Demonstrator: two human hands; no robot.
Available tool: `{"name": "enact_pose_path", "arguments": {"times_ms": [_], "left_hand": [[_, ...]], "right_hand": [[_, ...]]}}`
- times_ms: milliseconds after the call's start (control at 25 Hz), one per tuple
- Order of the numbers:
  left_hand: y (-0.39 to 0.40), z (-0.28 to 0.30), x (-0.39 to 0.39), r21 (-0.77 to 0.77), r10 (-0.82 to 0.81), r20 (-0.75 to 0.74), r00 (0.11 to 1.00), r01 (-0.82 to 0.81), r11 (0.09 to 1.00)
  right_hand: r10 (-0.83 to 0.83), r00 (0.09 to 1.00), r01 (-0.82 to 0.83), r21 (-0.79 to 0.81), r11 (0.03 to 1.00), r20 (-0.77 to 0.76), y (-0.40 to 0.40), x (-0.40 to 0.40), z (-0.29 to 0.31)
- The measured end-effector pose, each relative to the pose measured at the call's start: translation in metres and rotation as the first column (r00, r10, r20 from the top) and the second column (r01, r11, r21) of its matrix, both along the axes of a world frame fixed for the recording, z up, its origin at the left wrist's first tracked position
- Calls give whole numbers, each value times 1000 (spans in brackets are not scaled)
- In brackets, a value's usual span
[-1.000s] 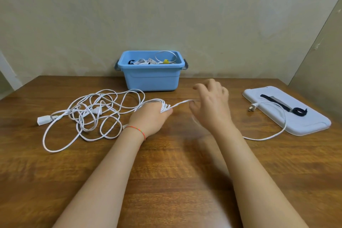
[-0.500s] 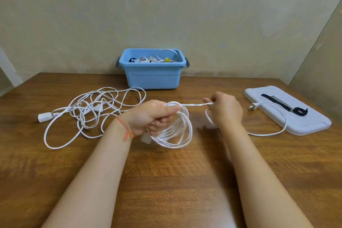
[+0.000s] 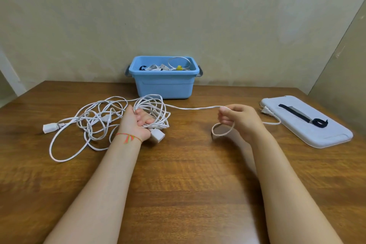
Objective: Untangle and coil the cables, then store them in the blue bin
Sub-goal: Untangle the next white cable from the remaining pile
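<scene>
My left hand [image 3: 136, 123] grips a coil of white cable [image 3: 156, 109] looped around its fingers, with a white socket end [image 3: 157, 135] hanging by the palm. From the coil a strand runs right to my right hand [image 3: 239, 119], which pinches it and lets a small loop [image 3: 221, 130] hang below. The plug end [image 3: 266, 110] lies on the edge of the white lid. A tangled white cable [image 3: 89, 123] with another socket end [image 3: 48, 128] lies left of my left hand. The blue bin [image 3: 164, 85] stands at the back, holding coiled cables.
A white lid [image 3: 316, 132] lies at the right with a black strap [image 3: 303, 118] on it. The wooden table [image 3: 188, 174] meets a beige wall behind the bin, and a panel rises at the far right.
My right hand has moved to the right, drawing the strand out longer. My left hand has turned palm up and shifted back toward the bin with the coil.
</scene>
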State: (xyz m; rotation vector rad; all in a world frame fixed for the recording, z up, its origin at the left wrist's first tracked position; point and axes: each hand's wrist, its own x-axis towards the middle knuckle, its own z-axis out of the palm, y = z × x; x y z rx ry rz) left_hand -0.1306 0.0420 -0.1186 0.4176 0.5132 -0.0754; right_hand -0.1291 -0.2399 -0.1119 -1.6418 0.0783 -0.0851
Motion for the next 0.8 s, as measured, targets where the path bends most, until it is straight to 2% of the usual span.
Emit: {"name": "enact_pose_path", "arguments": {"times_ms": [40, 80, 120, 160, 200, 240, 280, 320, 440, 520, 600, 640, 720, 800], "left_hand": [[-2, 1, 0, 22, -6, 19, 1000, 6, 1000], [-5, 1, -1, 52, -19, 50, 999, 17, 998], [-7, 3, -2, 84, -35, 94, 995, 27, 996], [-9, 4, -3, 118, -53, 146, 988, 36, 992], [-11, 7, -4, 151, -69, 194, 978, 40, 988], [-13, 9, -5, 186, -83, 233, 969, 39, 982], [-15, 12, -7, 219, -95, 267, 959, 35, 975], [-17, 14, -8, 250, -101, 293, 951, 26, 968], [-22, 19, -11, 329, -111, 328, 938, -3, 944], [-24, 20, -13, 380, -126, 342, 931, -14, 925], [-27, 21, -14, 435, -154, 361, 920, -20, 900], [-30, 21, -16, 477, -170, 366, 915, -28, 878], [-36, 19, -17, 626, -219, 371, 902, -69, 777], [-43, 16, -19, 835, -322, 325, 889, -110, 539]], "right_hand": [[48, 999, -47, 75, 996, -21, 4, -3, 1], [61, 997, -60, 22, 998, -54, 7, -4, 2], [48, 994, -63, -148, 987, -101, 10, -5, 4], [33, 987, -96, -407, 908, -159, 12, -6, 8], [23, 975, -166, -656, 736, -220, 16, -9, 11], [17, 966, -226, -818, 529, -257, 20, -10, 12], [15, 968, -239, -904, 354, -249, 25, -12, 11], [30, 980, -199, -940, 278, -199, 32, -13, 9], [88, 996, -32, -959, 283, -7, 47, -21, 11], [108, 994, -10, -971, 241, 16, 49, -22, 13], [141, 990, -54, -981, 186, -28, 52, -26, 17], [197, 979, -93, -972, 218, -49, 55, -29, 18], [376, 924, -222, -900, 376, -71, 61, -36, 21], [544, 838, -384, -752, 535, -41, 66, -44, 29]]}}
